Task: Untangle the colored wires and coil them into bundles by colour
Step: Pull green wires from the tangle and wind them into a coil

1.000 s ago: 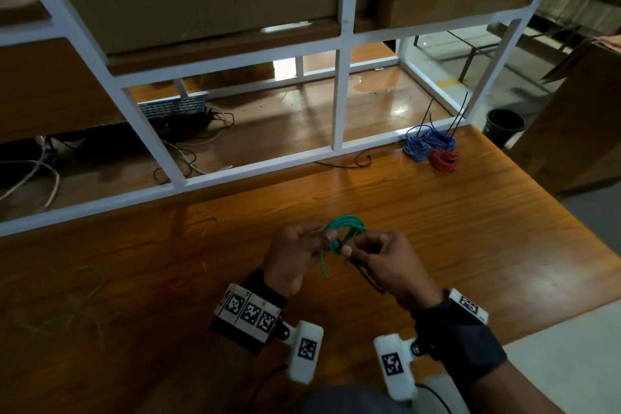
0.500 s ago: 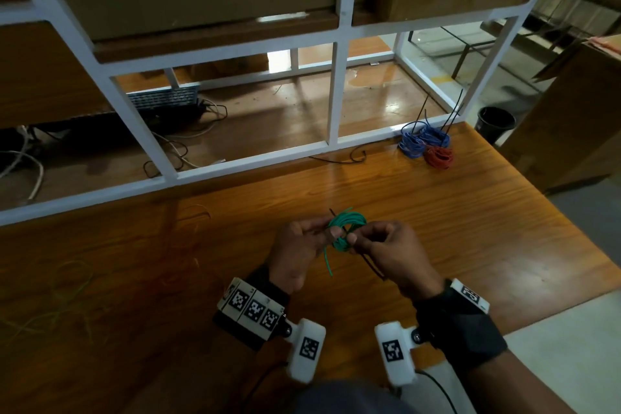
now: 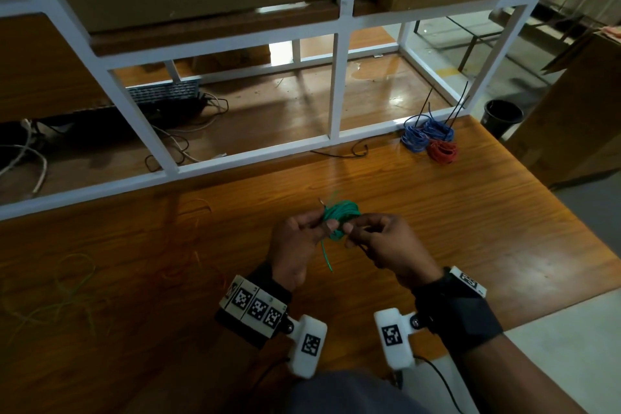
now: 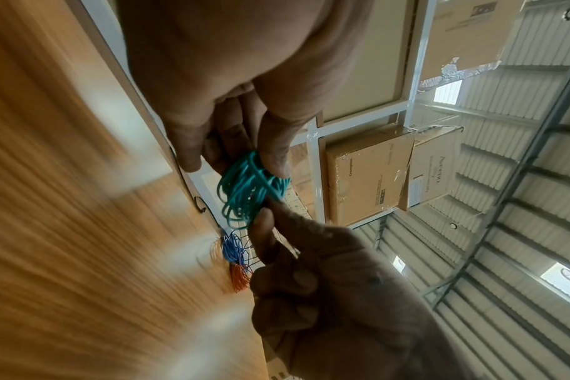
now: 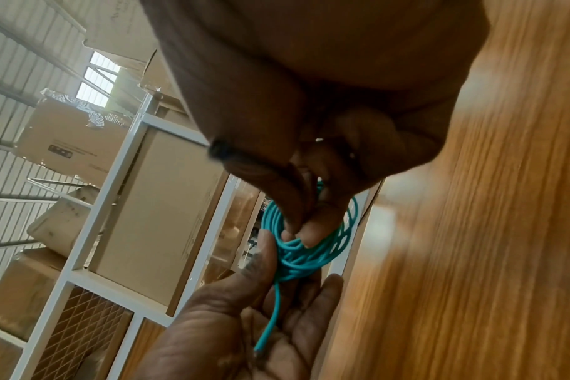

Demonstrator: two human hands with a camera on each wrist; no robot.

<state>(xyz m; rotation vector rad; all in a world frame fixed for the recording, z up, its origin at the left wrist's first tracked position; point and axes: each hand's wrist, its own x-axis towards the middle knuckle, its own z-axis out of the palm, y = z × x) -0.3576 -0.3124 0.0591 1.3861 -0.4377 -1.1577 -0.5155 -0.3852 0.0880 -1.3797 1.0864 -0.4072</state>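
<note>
Since a second ago the small coil of green insulated wire (image 3: pixel 339 217) has been turned a little between the hands; its loose tail (image 3: pixel 325 254) hangs below, not yet wrapped in. The hands have stayed at the same spot above the orange-brown wooden table (image 3: pixel 470 228). Judged: the green bundle is nearly wound and is being tied off, so green is close to done.

Left hand (image 3: pixel 295 245): fingers curled, one side of the coil pinched between thumb and fingertips (image 4: pixel 274 164); in the right wrist view the tail lies across its palm. Right hand (image 3: pixel 386 245): the opposite side pinched between thumb and forefinger, other fingers curled in. Something thin and dark trails under it; whether it is a tie cannot be told. Both wrists are held level, backs of hands up, the coil clear of the table.

Two coiled blue wire bundles (image 3: pixel 425 134) and one coiled red wire bundle (image 3: pixel 443 151) are parked touching at the table's far right edge, black ties sticking up. Loose yellow-green wire (image 3: pixel 67 292) is left uncoiled at far left.
</note>
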